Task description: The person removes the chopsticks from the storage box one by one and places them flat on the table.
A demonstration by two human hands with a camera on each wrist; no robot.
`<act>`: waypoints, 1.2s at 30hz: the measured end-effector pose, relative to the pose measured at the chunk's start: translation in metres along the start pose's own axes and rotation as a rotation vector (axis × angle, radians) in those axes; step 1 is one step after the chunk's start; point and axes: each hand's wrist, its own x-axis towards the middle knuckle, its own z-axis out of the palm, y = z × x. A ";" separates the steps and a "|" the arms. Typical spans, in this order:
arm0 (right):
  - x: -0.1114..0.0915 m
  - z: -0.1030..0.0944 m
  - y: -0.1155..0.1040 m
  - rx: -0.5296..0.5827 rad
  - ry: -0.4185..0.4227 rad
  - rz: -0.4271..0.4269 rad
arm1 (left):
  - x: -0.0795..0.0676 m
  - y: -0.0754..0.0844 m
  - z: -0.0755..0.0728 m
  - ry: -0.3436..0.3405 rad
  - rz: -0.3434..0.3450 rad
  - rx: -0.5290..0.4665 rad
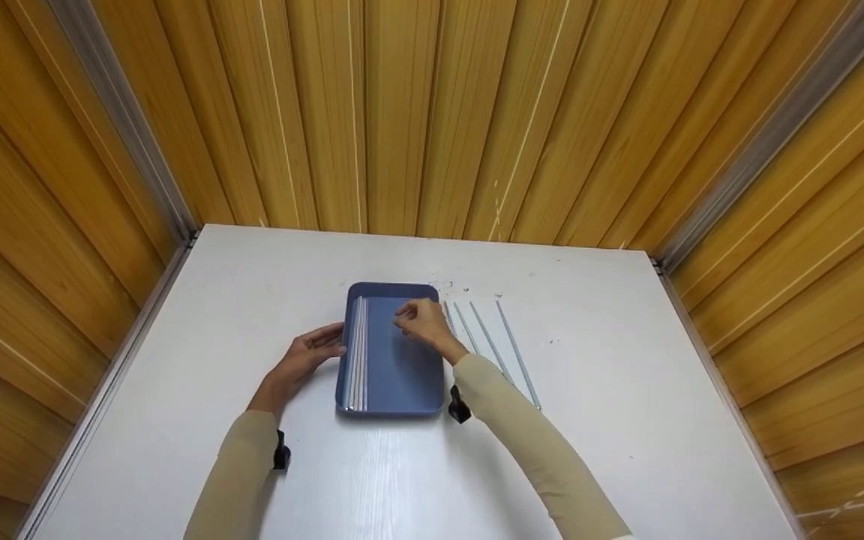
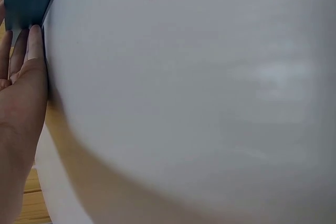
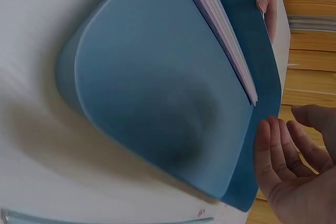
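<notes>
A blue rectangular tray [image 1: 402, 382] lies on the white table. Several thin pale rods [image 1: 358, 352], straw-like, lie side by side along its left inner wall. My left hand [image 1: 303, 364] touches the tray's left outer side with its fingertips, the fingers fairly straight. Over the tray's upper right part is my right hand [image 1: 423, 321]. In the right wrist view its fingers [image 3: 265, 156] are loosely bent, the thumb stands apart, and nothing is between them. To the right of the tray several more thin rods [image 1: 518, 355] lie spaced out on the table, partly hidden by the right forearm.
The white table [image 1: 612, 450] extends around the tray on all sides. Wood-patterned panels [image 1: 394, 112] stand behind it and at both sides. Small dark marks show on the tabletop beyond the rods.
</notes>
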 end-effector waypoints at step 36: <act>-0.001 0.069 0.020 -0.117 -0.041 0.035 | -0.002 0.000 0.002 0.004 0.007 -0.022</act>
